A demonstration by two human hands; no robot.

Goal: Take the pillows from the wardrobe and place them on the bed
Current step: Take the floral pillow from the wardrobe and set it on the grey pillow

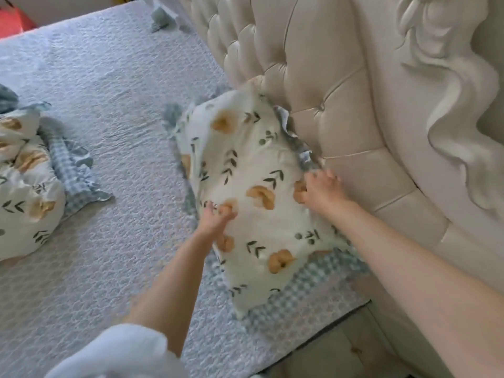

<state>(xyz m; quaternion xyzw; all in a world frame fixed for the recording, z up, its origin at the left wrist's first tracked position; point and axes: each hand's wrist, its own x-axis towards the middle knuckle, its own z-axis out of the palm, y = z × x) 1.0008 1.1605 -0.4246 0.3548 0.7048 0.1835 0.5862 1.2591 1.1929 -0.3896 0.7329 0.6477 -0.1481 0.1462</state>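
Far left, a second pillow (24, 170) lies crumpled on the quilted grey bed (114, 77), gingham frill showing. In the middle, the soft flower-print pillow (245, 186) leans against the tufted cream headboard (313, 77). Left hand (215, 216) pinches its near edge, fingers closed on fabric; right hand (319, 189) grips the frilled side by the headboard.

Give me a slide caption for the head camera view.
Both hands, left and right, set a floral pillow against the tufted headboard.
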